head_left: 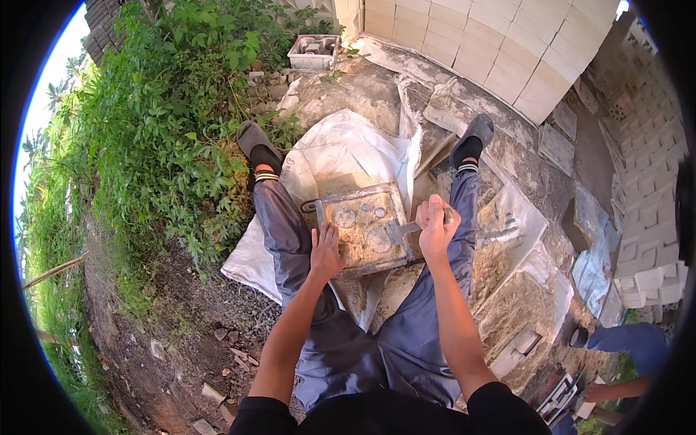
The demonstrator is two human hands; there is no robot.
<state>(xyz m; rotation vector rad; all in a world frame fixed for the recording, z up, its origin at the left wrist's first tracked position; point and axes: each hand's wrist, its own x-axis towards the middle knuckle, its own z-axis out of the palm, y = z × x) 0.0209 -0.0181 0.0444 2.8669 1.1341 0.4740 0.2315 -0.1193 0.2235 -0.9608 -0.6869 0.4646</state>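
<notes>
Between my legs lies a square moulding frame (pixel 397 197) with a dark rim and a loop handle at its left. Tan, sand-like material (pixel 357 254) fills it, and several round shapes show in its surface. My left hand (pixel 328 254) lies with fingers stretched out on the left side of the frame, at the edge of the sand. In my right hand (pixel 435 226) a small trowel (pixel 394 232) is gripped by its handle. Its flat blade is over the right part of the sand; whether it touches cannot be made out.
White sacking (pixel 348 141) spreads under and beyond the frame. Green plants (pixel 167 138) crowd the left. A grey tray (pixel 313 54) stands at the back, near stacked pale blocks (pixel 500 51). At lower right, another person's hand (pixel 602 392) is beside a metal frame (pixel 558 397).
</notes>
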